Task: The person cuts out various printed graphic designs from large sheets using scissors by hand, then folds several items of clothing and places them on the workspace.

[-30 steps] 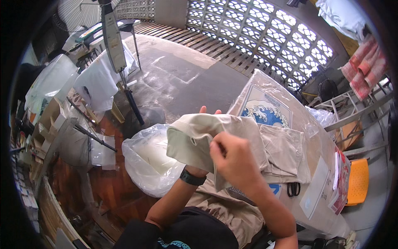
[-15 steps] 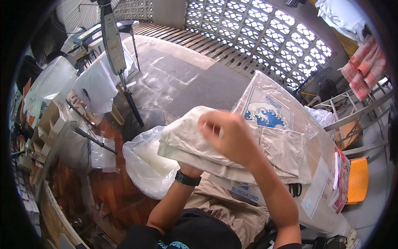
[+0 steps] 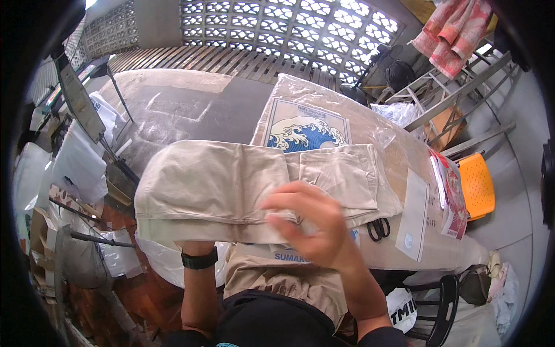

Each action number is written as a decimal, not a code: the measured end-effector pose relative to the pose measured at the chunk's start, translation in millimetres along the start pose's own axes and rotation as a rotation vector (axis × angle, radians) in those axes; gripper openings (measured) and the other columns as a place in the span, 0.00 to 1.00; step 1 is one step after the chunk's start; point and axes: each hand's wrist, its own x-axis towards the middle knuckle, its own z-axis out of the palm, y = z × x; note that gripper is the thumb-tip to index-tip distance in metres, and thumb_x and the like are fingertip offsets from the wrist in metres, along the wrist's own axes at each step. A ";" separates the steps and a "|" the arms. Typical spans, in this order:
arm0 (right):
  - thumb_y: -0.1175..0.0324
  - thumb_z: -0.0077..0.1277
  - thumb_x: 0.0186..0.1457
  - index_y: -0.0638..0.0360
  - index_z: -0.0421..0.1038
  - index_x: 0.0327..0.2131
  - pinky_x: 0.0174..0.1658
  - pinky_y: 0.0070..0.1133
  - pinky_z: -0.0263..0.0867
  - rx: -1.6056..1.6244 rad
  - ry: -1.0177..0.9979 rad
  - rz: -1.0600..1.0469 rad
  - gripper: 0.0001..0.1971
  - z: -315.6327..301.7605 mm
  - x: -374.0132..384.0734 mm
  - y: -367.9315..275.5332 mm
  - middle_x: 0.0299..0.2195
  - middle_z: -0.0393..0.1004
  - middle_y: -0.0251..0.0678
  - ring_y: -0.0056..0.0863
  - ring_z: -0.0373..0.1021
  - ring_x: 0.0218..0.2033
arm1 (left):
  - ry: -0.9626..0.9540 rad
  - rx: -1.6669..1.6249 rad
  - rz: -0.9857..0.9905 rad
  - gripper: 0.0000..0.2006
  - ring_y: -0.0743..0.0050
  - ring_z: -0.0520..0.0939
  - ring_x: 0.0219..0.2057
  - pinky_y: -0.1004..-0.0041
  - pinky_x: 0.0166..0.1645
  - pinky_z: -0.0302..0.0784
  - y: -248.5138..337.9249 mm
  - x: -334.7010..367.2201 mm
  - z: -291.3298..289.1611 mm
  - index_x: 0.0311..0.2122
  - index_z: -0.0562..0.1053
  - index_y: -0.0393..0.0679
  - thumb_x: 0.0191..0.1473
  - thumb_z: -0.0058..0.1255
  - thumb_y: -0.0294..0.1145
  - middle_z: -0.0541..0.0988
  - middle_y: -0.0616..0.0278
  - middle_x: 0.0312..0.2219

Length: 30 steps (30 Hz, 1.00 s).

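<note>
A folded beige garment (image 3: 202,179), apparently trousers, lies across the near edge of a table, its left part jutting out past the top. My left hand (image 3: 198,248), with a black watch at the wrist, goes in under that jutting part and holds it up; the fingers are hidden beneath the cloth. Over the middle of the garment hovers my right hand (image 3: 312,222), slightly blurred, thumb and fingers curved and apart with nothing visible between them. Black scissor handles (image 3: 378,229) poke out at the garment's right.
The table (image 3: 370,124) is plastic-wrapped and bears a blue wave picture (image 3: 309,133). A white paper (image 3: 409,217) and a stack of booklets (image 3: 448,199) lie at its right. An orange perforated chair back (image 3: 477,185) stands beyond. A clear plastic bag (image 3: 162,260) sits below left.
My view has swung right. The garment now lies flatter and more spread out. My right hand has moved nearer to me, over the garment, and its curled fingers have opened. My left hand stays underneath.
</note>
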 end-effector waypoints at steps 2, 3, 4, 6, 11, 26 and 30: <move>0.71 0.57 0.58 0.61 0.77 0.39 0.47 0.29 0.68 0.042 0.161 0.205 0.07 -23.3 -25.9 5.6 0.39 0.78 0.41 0.33 0.75 0.43 | -0.027 0.021 0.056 0.40 0.46 0.55 0.69 0.43 0.70 0.49 4.3 6.7 15.4 0.70 0.54 0.49 0.62 0.30 0.67 0.55 0.55 0.70; 0.70 0.56 0.58 0.62 0.77 0.39 0.46 0.31 0.68 0.053 0.234 0.300 0.07 -29.9 -36.3 12.0 0.40 0.78 0.41 0.36 0.75 0.43 | -0.017 0.070 0.064 0.39 0.46 0.55 0.69 0.42 0.71 0.49 8.6 2.6 17.9 0.70 0.54 0.50 0.63 0.30 0.67 0.55 0.56 0.70; 0.69 0.55 0.59 0.62 0.76 0.38 0.46 0.33 0.69 0.052 0.304 0.401 0.07 -35.4 -44.0 16.8 0.41 0.78 0.42 0.38 0.75 0.43 | -0.005 0.108 0.068 0.38 0.46 0.55 0.69 0.42 0.71 0.48 9.5 -0.9 20.8 0.70 0.54 0.50 0.63 0.30 0.66 0.54 0.56 0.70; 0.65 0.55 0.61 0.64 0.75 0.44 0.52 0.32 0.67 -0.110 0.296 0.278 0.13 -20.7 -40.4 35.3 0.45 0.76 0.48 0.40 0.73 0.49 | 0.095 0.113 0.072 0.38 0.47 0.55 0.69 0.42 0.71 0.48 19.8 -27.9 26.4 0.70 0.54 0.50 0.64 0.30 0.65 0.54 0.56 0.70; 0.42 0.50 0.60 0.61 0.62 0.63 0.67 0.45 0.50 -0.413 -0.087 0.071 0.37 78.8 -23.1 48.7 0.65 0.57 0.60 0.54 0.54 0.67 | 1.187 0.463 0.457 0.38 0.50 0.53 0.70 0.45 0.72 0.47 -0.6 -22.3 114.8 0.71 0.50 0.48 0.65 0.28 0.65 0.53 0.55 0.70; 0.39 0.45 0.62 0.55 0.63 0.63 0.69 0.50 0.39 -0.738 -0.050 0.495 0.36 -25.3 -74.5 112.0 0.68 0.51 0.57 0.55 0.44 0.71 | 0.934 1.486 0.319 0.40 0.51 0.52 0.71 0.51 0.73 0.42 123.6 -48.1 97.4 0.70 0.52 0.44 0.62 0.43 0.60 0.53 0.52 0.70; 0.37 0.46 0.60 0.56 0.64 0.63 0.69 0.49 0.38 -0.666 -0.033 0.517 0.38 -24.5 -71.1 112.0 0.67 0.52 0.58 0.56 0.45 0.70 | 0.741 1.705 0.054 0.41 0.48 0.52 0.71 0.48 0.72 0.41 84.5 8.6 143.0 0.69 0.54 0.42 0.59 0.47 0.60 0.54 0.49 0.70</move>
